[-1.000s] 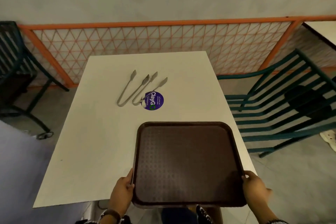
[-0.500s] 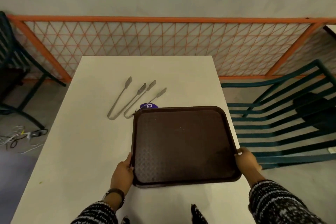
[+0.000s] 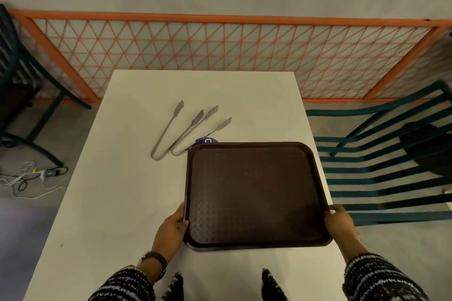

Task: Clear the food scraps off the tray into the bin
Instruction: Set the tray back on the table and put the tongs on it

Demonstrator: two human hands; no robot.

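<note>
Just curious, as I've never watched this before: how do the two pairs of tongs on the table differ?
The left tongs lie fully clear on the table, while the right tongs sit closer to the tray, with one arm running over the purple sticker. The left tongs' tips reach farther from the person. Both are silver metal, lying open, untouched, hinges toward the person.

Quick count: one brown tray (image 3: pixel 254 193) on the surface (image 3: pixel 117 190), two metal tongs (image 3: pixel 168 129) (image 3: pixel 200 135) just past its far left corner, one purple sticker (image 3: pixel 208 140) peeking out at the tray's far edge. Two hands (image 3: pixel 171 230) (image 3: pixel 341 223), two green chairs (image 3: pixel 381 168) (image 3: pixel 14 80), one each side, and one cable tangle (image 3: pixel 29 176) on the floor at the left.
</note>
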